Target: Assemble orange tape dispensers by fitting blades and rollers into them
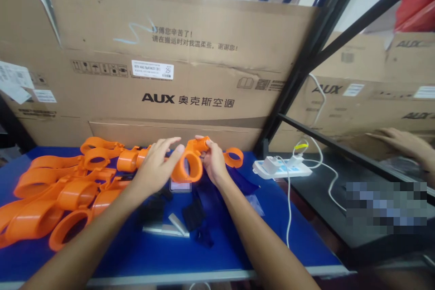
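Over the blue table, my right hand grips an orange plastic part by its short stem. The orange ring part has a round opening that faces me. My left hand is just left of it, fingers stretched and thumb apart, with nothing in its grasp. Whether the left thumb touches the ring, I cannot tell. Several more orange ring parts lie piled on the left, partly behind my left forearm. A single orange ring rests right of my right hand.
Black pieces and pale strips lie below my hands. A white power strip with cables stands at the right. Behind is a large cardboard box, beside a black rack post. Another person's hand shows at far right.
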The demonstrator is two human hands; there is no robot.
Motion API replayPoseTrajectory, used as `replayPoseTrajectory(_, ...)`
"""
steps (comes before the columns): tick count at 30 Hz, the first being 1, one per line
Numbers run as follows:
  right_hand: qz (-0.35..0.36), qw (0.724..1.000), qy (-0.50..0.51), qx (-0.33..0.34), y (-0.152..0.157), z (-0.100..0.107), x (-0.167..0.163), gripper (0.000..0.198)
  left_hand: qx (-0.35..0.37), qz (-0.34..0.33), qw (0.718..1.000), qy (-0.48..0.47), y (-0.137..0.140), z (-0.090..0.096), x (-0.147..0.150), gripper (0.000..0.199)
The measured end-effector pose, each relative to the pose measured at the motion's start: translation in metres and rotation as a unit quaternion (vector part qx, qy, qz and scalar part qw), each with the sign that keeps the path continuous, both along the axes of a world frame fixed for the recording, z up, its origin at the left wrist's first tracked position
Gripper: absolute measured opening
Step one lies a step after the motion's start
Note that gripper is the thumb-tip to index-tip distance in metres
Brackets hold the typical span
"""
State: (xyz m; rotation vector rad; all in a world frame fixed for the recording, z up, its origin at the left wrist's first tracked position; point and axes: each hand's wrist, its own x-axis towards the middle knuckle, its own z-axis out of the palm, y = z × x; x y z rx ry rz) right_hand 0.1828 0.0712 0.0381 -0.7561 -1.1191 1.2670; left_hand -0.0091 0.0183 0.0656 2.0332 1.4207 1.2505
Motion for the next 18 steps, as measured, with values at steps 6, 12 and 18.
replayPoseTrajectory(6, 0.029, 0.998, 0.059, 0.0, 0.0, -0.012, 0.002, 0.033, -0.333, -0.219, 0.852, -0.341, 0.002, -0.034, 0.032, 0.059)
replayPoseTrajectory(12, -0.094, 0.989, -0.071, 0.086, -0.004, -0.024, -0.006, 0.021, -0.235, -0.153, 0.843, -0.459, 0.01, -0.05, 0.052, 0.044)
replayPoseTrajectory(18, -0.087, 0.93, -0.317, 0.166, -0.005, -0.026, 0.017, 0.021, -0.215, -0.124, 0.844, -0.476, 0.016, -0.049, 0.027, 0.049)
